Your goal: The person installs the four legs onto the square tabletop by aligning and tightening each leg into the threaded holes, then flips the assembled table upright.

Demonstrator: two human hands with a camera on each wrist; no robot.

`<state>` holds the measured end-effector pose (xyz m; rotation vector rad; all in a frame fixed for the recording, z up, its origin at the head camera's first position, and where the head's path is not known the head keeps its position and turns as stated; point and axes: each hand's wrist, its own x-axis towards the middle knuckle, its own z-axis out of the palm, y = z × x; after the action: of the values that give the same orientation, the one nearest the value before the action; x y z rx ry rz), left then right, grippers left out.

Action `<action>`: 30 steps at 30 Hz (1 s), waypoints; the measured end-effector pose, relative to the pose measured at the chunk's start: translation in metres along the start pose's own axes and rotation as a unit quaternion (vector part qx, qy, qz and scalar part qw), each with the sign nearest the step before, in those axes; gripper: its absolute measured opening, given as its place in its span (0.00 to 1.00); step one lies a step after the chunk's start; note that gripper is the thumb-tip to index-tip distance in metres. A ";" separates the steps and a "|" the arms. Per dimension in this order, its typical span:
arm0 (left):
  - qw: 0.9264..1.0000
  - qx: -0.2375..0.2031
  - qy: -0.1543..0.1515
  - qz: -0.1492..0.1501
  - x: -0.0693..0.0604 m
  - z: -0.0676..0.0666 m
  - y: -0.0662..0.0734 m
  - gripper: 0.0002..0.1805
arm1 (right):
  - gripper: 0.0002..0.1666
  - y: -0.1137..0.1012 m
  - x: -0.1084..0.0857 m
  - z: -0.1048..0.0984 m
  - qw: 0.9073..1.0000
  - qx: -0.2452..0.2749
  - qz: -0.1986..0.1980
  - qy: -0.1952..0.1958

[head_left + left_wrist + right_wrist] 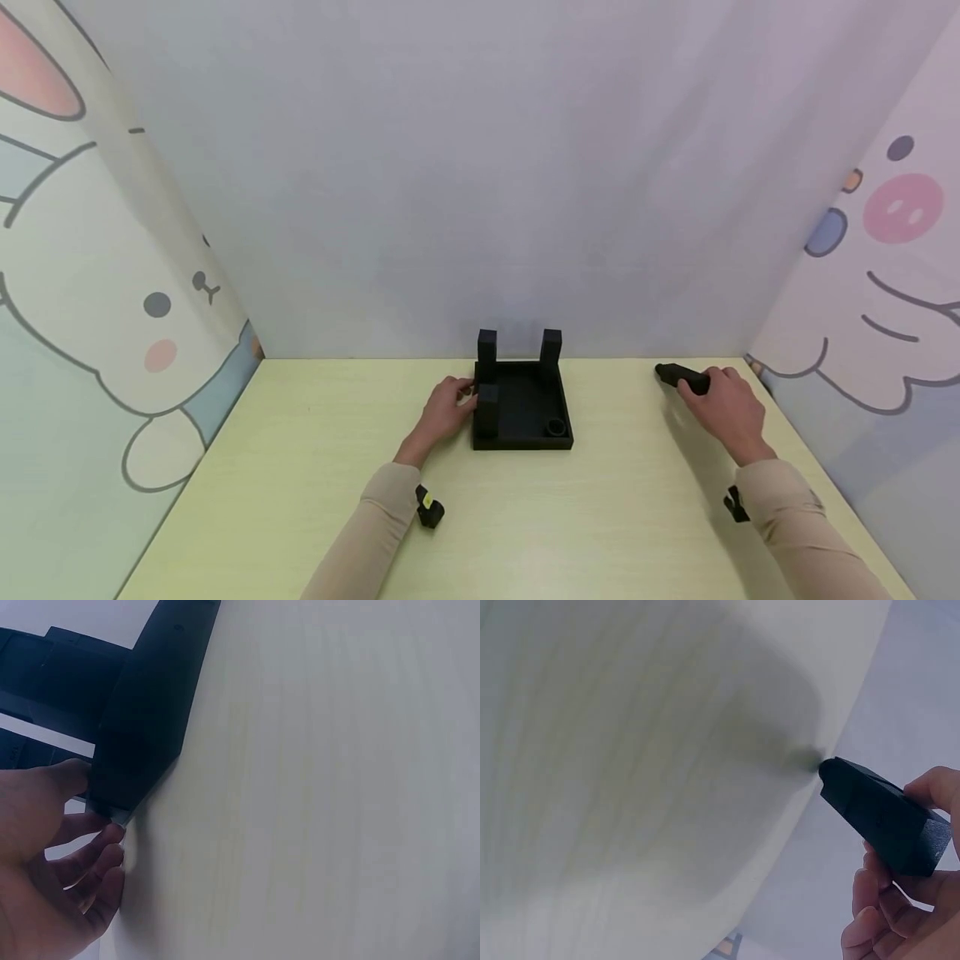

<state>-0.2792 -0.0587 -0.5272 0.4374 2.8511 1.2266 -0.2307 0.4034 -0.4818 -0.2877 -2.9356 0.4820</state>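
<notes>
A square black base (522,444) with low walls stands on the table in the head view. Three black posts rise from it, at the two far corners and the near left one. At its near right corner is a round ring (555,427). My left hand (446,408) pinches the left side of this base, thumb and fingers on either side of the edge. Well to the right, my right hand (731,410) grips a loose black post (684,377) by one end. The post is tilted, and its rounded tip (827,768) points left, away from the palm.
The pale wooden table (300,500) runs back to a light cloth wall (420,208). Cartoon-printed side walls (112,333) stand at left and right. A small black device (430,507) is strapped at the left wrist, another (737,503) at the right.
</notes>
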 end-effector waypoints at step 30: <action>1.000 -0.001 0.007 0.000 0.000 0.001 0.000 0.21 | 0.35 -0.094 -0.008 -0.016 0.992 0.038 -0.111 0.038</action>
<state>-0.2789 -0.0582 -0.5284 0.4300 2.8612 1.2382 -0.2350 0.3191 -0.4368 0.0300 -2.8211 0.5355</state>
